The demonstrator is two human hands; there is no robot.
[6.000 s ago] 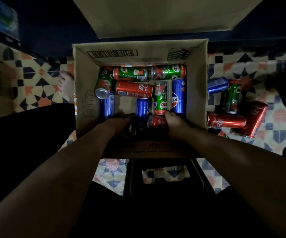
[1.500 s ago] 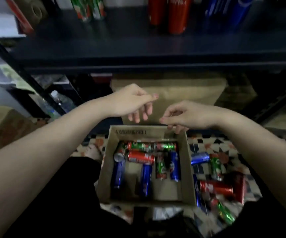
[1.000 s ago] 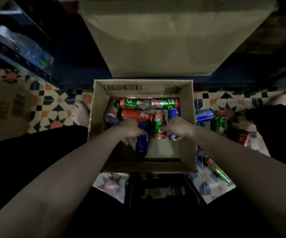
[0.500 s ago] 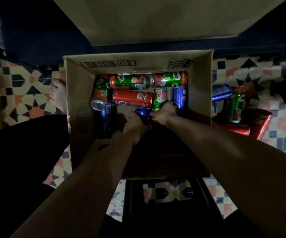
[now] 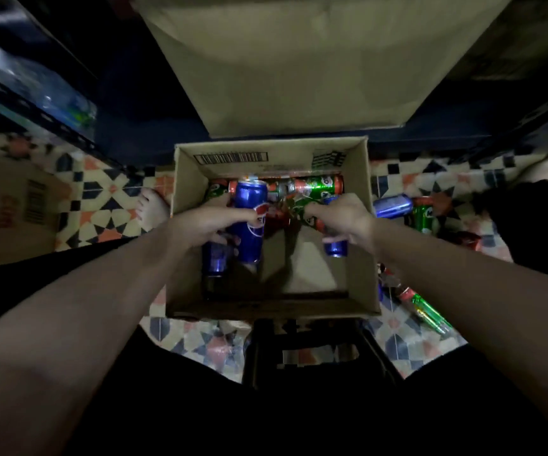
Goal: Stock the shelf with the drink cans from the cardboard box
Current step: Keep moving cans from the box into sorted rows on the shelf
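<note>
The open cardboard box (image 5: 266, 158) sits on the tiled floor below me. My left hand (image 5: 200, 225) is shut on a blue can (image 5: 249, 222) and holds it upright above the box's left half. Over the right half, my right hand (image 5: 343, 218) grips a blurred green can (image 5: 295, 209). Just below that hand a second blue can (image 5: 335, 248) shows; I cannot tell if the hand holds it too. More cans lie in the box: a green one (image 5: 318, 187) along the far wall and a blue one (image 5: 213, 258) at the left.
Loose cans lie on the floor right of the box: a blue one (image 5: 392, 207) and two green ones (image 5: 422, 218) (image 5: 428, 312). A large cardboard box (image 5: 299, 60) fills the dark shelf's lower level (image 5: 447, 134) ahead. A bare foot (image 5: 152, 209) rests left of the box. Another carton (image 5: 9, 205) stands far left.
Half a second ago both hands were low in the box on lying cans. Now they are higher, the left with a blue can and the right with a green one.
</note>
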